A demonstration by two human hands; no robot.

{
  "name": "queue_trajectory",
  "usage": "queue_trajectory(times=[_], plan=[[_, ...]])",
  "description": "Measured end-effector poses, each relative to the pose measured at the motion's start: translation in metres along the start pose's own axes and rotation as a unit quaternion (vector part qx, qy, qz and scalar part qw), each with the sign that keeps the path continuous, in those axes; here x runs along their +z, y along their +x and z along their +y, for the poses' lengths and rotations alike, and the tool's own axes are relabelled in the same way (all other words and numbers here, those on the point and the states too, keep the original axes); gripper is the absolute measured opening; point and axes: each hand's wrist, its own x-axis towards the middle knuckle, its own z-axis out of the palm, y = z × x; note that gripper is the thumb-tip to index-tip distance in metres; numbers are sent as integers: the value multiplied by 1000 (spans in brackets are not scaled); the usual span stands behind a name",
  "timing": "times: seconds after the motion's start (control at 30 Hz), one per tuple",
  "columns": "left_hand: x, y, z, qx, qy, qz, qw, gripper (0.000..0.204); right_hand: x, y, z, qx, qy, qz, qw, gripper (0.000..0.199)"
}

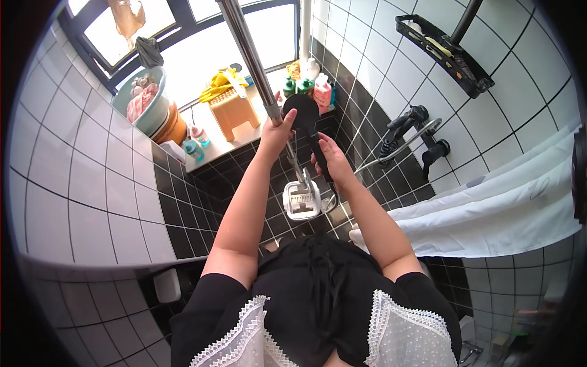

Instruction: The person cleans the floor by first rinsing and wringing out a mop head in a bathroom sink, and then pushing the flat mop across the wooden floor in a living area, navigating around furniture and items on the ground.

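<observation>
At far left, a pale green basin (157, 110) by the window holds a pink-and-white cloth (142, 101); what lies beneath the cloth cannot be made out. A tan basin (177, 125) is below it, partly hidden. On the pale ledge (215, 148) stand a teal bottle (194, 150) and a tan stool (231, 116) with yellow gloves (214, 87) on top.

Near the centre, the left hand (276, 136) has a narrow grip, closed around a silver pole (252, 49). Its thumb points upward and overlaps the edge of a round black shower head (301, 109); whether the two touch is hard to tell. Most of its fingers are hidden. The pole is cut off by the upper edge, and a white, squarish mop head (302, 200) is at its lower end.

Just to the right, the right hand (333, 161) has its grip closed on the shower head's black handle (the handle slants down, the round part uppermost). Some fingertips are hidden behind the handle.

Farther right, a grey hose (396, 158) loops near a black wall tap (435, 151). A black rack (445, 55) hangs above, its contents unclear. A white curtain (489, 211) stretches toward the right edge.
</observation>
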Motion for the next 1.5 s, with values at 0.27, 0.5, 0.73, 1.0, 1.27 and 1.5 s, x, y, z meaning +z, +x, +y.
queue_trajectory(times=[0.27, 0.5, 0.73, 1.0, 1.27, 1.5], plan=[[0, -17, 2, 28, -50, 49, 997, 61, -64, 11, 36, 99, 67, 119, 986, 43], [-2, -19, -1, 7, -9, 61, 998, 44, -59, 17, 43, 123, 83, 95, 984, 37], [-11, -19, -1, 15, -18, 99, 995, 38, -64, 31, 43, 124, 36, 44, 991, 32], [-3, -13, -7, 1, -12, 94, 996, 38, -74, 32, 54, 83, -54, 49, 994, 40], [40, 7, -5, 31, 29, 107, 993, 67, -28, 9, -2, -35, -66, 77, 994, 52], [91, 20, -3, 95, 76, 79, 989, 53, -52, -15, -2, -119, -108, 97, 982, 45]])
